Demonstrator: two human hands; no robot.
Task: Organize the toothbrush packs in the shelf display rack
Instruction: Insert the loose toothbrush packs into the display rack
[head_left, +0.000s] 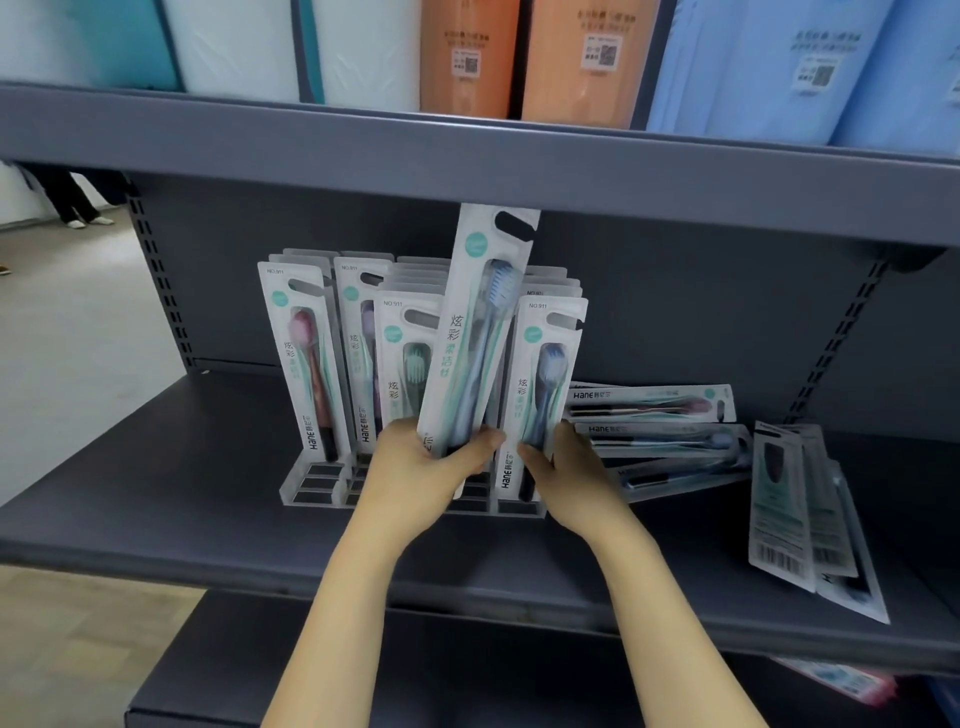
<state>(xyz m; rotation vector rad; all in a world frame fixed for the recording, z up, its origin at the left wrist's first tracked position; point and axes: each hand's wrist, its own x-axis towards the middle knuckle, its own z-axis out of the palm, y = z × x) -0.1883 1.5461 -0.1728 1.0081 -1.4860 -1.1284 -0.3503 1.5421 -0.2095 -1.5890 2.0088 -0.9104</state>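
Our left hand (415, 462) pinches the light, stiff, slick pack (475, 332) at its foot, our right hand (558, 467) lightly curled beside it on the neighbouring pack (540, 395).

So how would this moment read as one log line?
left hand: grips blue toothbrush pack | right hand: on rack's right front pack | loose packs: right

Shop: stocked grey shelf (467, 156) (barcoded toothbrush packs (779, 519)).

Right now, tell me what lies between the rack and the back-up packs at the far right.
Head view: three packs lying flat in a loose stack on the shelf, beside the rack and short of the back-up packs.
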